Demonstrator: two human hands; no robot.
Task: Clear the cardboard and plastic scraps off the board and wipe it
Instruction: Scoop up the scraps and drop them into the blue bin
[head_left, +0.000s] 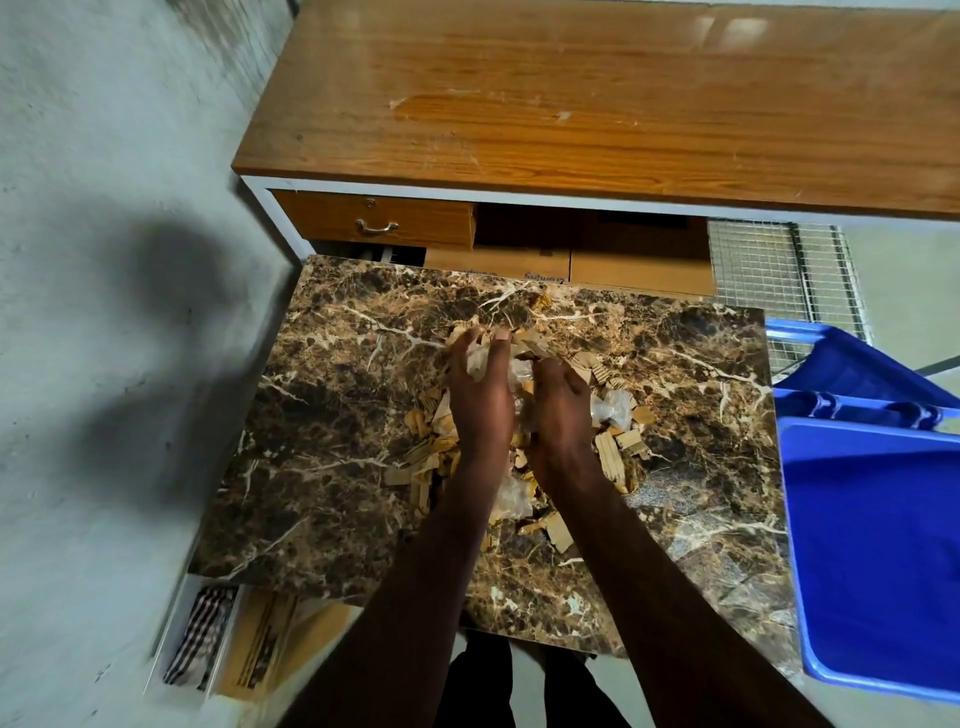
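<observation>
Scooping at the heap, I have both hands down in the middle of the marbled brown board (332, 467). My left hand (480, 400) has its fingers (501, 345) curled around a crumpled bit of clear plastic (478, 361), with pale cardboard scraps (610, 457) bunched at the fingertips. My right hand (561, 410) sits just beside it, fingers bent inward and closing on more plastic and cardboard between the two palms. The rest of the scraps lie loose around and under my wrists, spread toward the near edge of the board, with another wad of clear plastic (615, 410) just right of my right hand. A blue plastic bin (872, 545) stands against the board's right edge. Beyond the board is a wooden surface (597, 93) with a drawer (374, 218) beneath, and a wire mesh panel (753, 265) to the right of that. A checked cloth (200, 634) lies below the board's near left corner
</observation>
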